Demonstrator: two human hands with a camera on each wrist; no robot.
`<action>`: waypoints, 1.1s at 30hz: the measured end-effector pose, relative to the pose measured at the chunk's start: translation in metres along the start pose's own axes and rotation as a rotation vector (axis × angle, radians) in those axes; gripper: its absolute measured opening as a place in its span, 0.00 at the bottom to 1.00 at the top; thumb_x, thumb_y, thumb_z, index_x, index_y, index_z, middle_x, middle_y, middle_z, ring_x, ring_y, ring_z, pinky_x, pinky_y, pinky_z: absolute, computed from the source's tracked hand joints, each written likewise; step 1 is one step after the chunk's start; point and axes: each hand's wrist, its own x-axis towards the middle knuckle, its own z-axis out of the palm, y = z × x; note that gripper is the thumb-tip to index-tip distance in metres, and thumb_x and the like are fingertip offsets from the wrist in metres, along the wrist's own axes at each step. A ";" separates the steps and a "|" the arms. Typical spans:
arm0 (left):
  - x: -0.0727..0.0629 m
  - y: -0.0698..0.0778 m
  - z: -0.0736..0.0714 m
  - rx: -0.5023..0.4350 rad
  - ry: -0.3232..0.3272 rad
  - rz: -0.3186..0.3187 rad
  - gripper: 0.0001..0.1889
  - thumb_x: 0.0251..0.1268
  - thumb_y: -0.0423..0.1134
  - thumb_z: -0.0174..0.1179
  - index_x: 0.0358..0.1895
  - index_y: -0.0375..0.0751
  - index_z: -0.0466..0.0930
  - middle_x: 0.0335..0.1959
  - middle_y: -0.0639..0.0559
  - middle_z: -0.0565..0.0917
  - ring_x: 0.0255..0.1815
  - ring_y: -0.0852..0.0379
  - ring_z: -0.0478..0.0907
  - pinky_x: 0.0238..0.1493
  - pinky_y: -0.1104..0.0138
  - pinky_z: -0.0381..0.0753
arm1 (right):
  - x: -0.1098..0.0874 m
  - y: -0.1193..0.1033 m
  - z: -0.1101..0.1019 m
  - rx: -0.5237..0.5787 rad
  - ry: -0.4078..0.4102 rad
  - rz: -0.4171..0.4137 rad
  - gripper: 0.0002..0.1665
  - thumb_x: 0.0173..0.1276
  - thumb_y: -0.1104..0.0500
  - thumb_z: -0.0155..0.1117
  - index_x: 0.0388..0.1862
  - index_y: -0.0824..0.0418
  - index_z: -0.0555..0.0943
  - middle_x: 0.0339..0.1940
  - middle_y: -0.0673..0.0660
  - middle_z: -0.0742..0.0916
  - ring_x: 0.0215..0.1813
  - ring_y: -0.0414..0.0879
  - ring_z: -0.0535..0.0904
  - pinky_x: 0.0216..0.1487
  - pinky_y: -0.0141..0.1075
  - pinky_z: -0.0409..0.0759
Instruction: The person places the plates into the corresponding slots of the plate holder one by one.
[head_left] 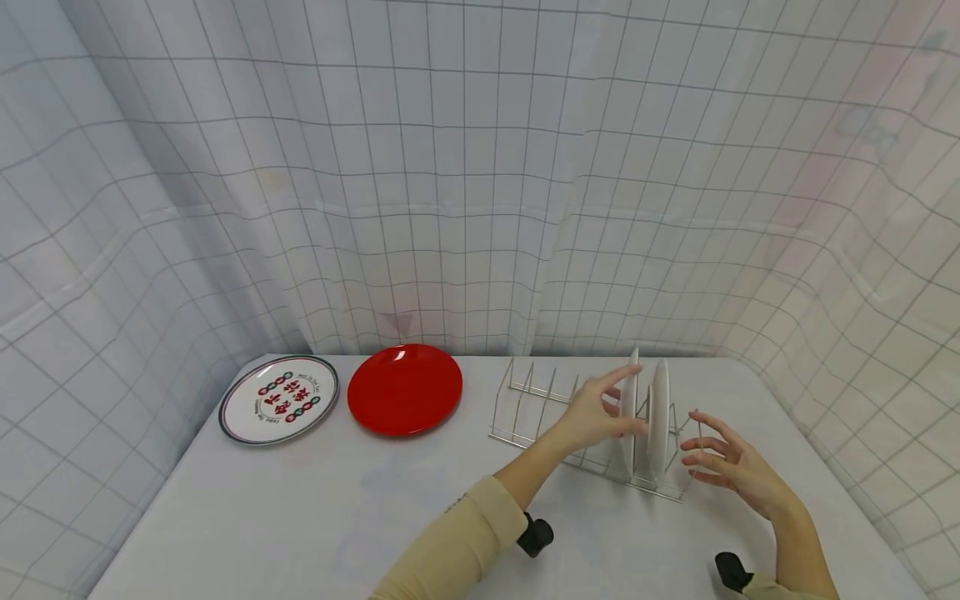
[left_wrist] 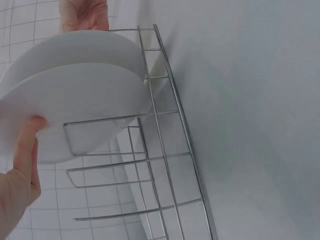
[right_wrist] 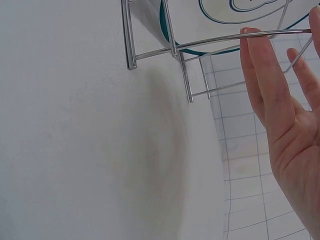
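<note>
Metal rack (left_wrist: pixel 165 157) with two upright plates (head_left: pixel 660 417), left grip (head_left: pixel 592 417) on one.

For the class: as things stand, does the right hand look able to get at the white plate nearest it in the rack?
Probably yes. The right hand looks empty, right beside the rack. Thin end wires stand partly in the way, but the white plate rises above them.
</note>
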 end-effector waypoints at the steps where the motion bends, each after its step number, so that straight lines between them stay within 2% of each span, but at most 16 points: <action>1: 0.000 -0.002 0.001 0.008 0.006 0.003 0.39 0.45 0.35 0.71 0.63 0.66 0.66 0.51 0.46 0.66 0.35 0.63 0.74 0.26 0.70 0.81 | 0.000 0.000 0.000 0.000 0.000 0.000 0.34 0.71 0.66 0.46 0.72 0.52 0.49 0.50 0.55 0.78 0.49 0.43 0.79 0.48 0.35 0.79; 8: -0.001 -0.010 0.007 0.058 0.039 0.005 0.39 0.44 0.37 0.72 0.62 0.68 0.67 0.50 0.51 0.67 0.40 0.61 0.72 0.30 0.73 0.79 | 0.000 -0.001 0.000 0.004 0.001 -0.004 0.35 0.71 0.67 0.47 0.72 0.59 0.46 0.49 0.55 0.78 0.48 0.43 0.79 0.47 0.35 0.79; 14: -0.004 -0.010 0.007 0.074 0.029 0.011 0.39 0.47 0.40 0.70 0.63 0.70 0.64 0.52 0.49 0.66 0.44 0.59 0.72 0.33 0.73 0.77 | 0.000 -0.001 0.001 0.002 0.003 -0.002 0.34 0.71 0.66 0.47 0.72 0.54 0.49 0.49 0.55 0.78 0.48 0.43 0.79 0.47 0.35 0.79; 16: -0.006 -0.011 0.006 0.057 0.020 -0.001 0.40 0.48 0.40 0.70 0.64 0.71 0.62 0.53 0.50 0.66 0.44 0.60 0.72 0.33 0.73 0.77 | 0.000 0.000 0.000 0.006 0.000 -0.004 0.34 0.71 0.67 0.46 0.72 0.53 0.49 0.49 0.56 0.78 0.48 0.43 0.79 0.47 0.35 0.79; 20: -0.011 -0.013 -0.002 -0.040 -0.004 -0.027 0.43 0.50 0.39 0.69 0.67 0.71 0.55 0.53 0.53 0.68 0.46 0.60 0.74 0.35 0.71 0.79 | 0.000 0.001 0.000 0.013 -0.010 -0.012 0.34 0.71 0.67 0.45 0.72 0.52 0.49 0.50 0.59 0.77 0.49 0.43 0.79 0.48 0.34 0.79; 23: -0.016 -0.017 -0.016 -0.111 0.003 -0.005 0.44 0.52 0.37 0.67 0.69 0.69 0.52 0.55 0.50 0.69 0.47 0.57 0.75 0.37 0.68 0.81 | 0.000 0.000 0.001 0.016 -0.014 -0.019 0.34 0.71 0.68 0.45 0.72 0.52 0.49 0.50 0.59 0.77 0.49 0.42 0.79 0.48 0.34 0.79; 24: -0.020 -0.018 -0.022 -0.109 0.016 0.013 0.43 0.52 0.38 0.67 0.69 0.69 0.52 0.55 0.49 0.70 0.48 0.56 0.75 0.37 0.68 0.80 | -0.001 0.000 0.001 0.015 -0.014 -0.022 0.34 0.71 0.68 0.45 0.72 0.52 0.49 0.50 0.59 0.77 0.48 0.42 0.79 0.48 0.34 0.79; 27: -0.037 -0.009 -0.046 -0.103 0.065 0.067 0.41 0.55 0.36 0.65 0.70 0.59 0.53 0.56 0.42 0.70 0.50 0.47 0.75 0.40 0.65 0.80 | 0.000 -0.001 0.001 0.019 -0.016 -0.026 0.34 0.71 0.68 0.45 0.72 0.54 0.48 0.50 0.59 0.77 0.48 0.42 0.79 0.48 0.34 0.79; 31: -0.064 0.001 -0.085 -0.066 0.178 0.120 0.39 0.57 0.31 0.61 0.71 0.43 0.51 0.56 0.34 0.70 0.51 0.35 0.73 0.45 0.60 0.80 | 0.000 -0.001 0.001 0.023 -0.022 -0.029 0.34 0.71 0.68 0.45 0.72 0.55 0.48 0.50 0.58 0.77 0.49 0.42 0.79 0.48 0.34 0.78; 33: -0.074 -0.006 -0.104 -0.073 0.250 0.136 0.39 0.57 0.29 0.59 0.70 0.40 0.49 0.55 0.33 0.69 0.50 0.34 0.73 0.48 0.58 0.79 | 0.000 -0.001 0.001 0.027 -0.025 -0.032 0.34 0.71 0.68 0.45 0.72 0.56 0.48 0.49 0.56 0.78 0.49 0.42 0.79 0.48 0.34 0.78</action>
